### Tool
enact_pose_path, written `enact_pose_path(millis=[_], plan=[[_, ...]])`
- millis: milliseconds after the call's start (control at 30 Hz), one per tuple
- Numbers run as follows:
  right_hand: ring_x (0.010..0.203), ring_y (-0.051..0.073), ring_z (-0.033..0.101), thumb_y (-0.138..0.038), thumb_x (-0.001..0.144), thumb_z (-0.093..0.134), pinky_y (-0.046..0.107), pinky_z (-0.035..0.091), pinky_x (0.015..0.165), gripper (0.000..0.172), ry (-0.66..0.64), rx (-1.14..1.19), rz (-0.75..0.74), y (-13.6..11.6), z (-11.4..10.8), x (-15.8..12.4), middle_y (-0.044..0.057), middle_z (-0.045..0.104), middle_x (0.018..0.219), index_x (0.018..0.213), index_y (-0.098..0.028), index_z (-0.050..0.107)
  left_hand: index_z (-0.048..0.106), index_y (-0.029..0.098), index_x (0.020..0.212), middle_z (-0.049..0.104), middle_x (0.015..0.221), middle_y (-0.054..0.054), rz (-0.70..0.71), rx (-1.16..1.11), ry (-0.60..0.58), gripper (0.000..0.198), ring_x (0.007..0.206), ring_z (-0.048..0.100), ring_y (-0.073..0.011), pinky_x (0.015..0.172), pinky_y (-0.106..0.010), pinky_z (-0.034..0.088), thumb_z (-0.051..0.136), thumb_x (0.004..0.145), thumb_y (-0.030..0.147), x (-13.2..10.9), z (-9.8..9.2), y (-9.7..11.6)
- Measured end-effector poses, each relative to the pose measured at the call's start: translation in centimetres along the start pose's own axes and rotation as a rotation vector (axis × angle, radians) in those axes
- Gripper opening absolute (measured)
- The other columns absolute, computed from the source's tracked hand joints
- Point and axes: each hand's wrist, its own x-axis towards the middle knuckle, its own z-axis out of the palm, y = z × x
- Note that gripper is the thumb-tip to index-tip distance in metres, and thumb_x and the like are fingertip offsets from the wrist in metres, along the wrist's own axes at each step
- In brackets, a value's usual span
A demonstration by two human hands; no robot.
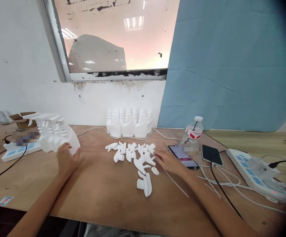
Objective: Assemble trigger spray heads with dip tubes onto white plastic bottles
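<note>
My left hand (67, 158) is at the lower part of a white spray bottle (72, 140), thumb and fingers on either side of it. This bottle stands at the near end of a close row of similar bottles with white tops. My right hand (169, 161) reaches to the right edge of a pile of white trigger spray heads (139, 161), its fingers partly stretched out and close to the parts. A thin white tube (176, 184) runs out from beneath that hand. Nearest to me lies a single spray head (146, 185), beside a small white oval piece (155, 171).
Several headless white bottles (128, 125) stand against the wall. A drink bottle (194, 130), two phones (183, 156), loose cables and a power strip (251, 171) are at right. Another power strip (22, 151) and a cardboard box (22, 121) are at left.
</note>
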Motion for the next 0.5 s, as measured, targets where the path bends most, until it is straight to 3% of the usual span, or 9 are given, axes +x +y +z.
enact_pose_path(millis=[133, 333, 433, 500], plan=[[0.080, 0.020, 0.060, -0.015, 0.086, 0.042, 0.033, 0.044, 0.077, 0.021, -0.151, -0.082, -0.063, -0.2, -0.6, -0.5, 0.007, 0.066, 0.088, 0.089, -0.019, 0.063, 0.051, 0.016, 0.103, 0.054, 0.121, -0.017, 0.273, -0.192, -0.268, 0.028, 0.113, 0.052, -0.0302, 0.098, -0.045, 0.040, 0.049, 0.088, 0.040, -1.0, 3.3, 3.6], [0.069, 0.018, 0.057, -0.027, 0.088, 0.048, 0.029, 0.041, 0.066, 0.017, -0.232, -0.115, -0.027, -1.2, -0.8, -1.1, 0.005, 0.064, 0.079, 0.091, -0.021, 0.064, 0.048, 0.015, 0.120, 0.055, 0.123, -0.015, 0.283, -0.473, -0.498, 0.043, 0.113, 0.055, -0.0275, 0.099, -0.043, 0.043, 0.052, 0.086, 0.042, 1.2, 8.4, 8.9], [0.064, 0.016, 0.055, -0.037, 0.086, 0.054, 0.027, 0.041, 0.062, 0.020, -0.307, -0.001, 0.038, -1.5, -0.7, -1.0, 0.002, 0.062, 0.072, 0.093, -0.021, 0.064, 0.049, 0.016, 0.128, 0.056, 0.127, -0.013, 0.354, -0.554, -0.635, 0.053, 0.118, 0.053, -0.0275, 0.104, -0.041, 0.040, 0.055, 0.084, 0.045, 2.3, 9.6, 10.3], [0.061, 0.015, 0.053, -0.041, 0.082, 0.060, 0.026, 0.040, 0.058, 0.025, -0.360, 0.101, 0.087, -1.5, -0.6, -0.9, 0.001, 0.060, 0.069, 0.094, -0.019, 0.064, 0.052, 0.017, 0.127, 0.058, 0.128, -0.010, 0.400, -0.590, -0.683, 0.049, 0.120, 0.052, -0.0260, 0.106, -0.038, 0.038, 0.053, 0.086, 0.044, 2.5, 9.9, 10.5]])
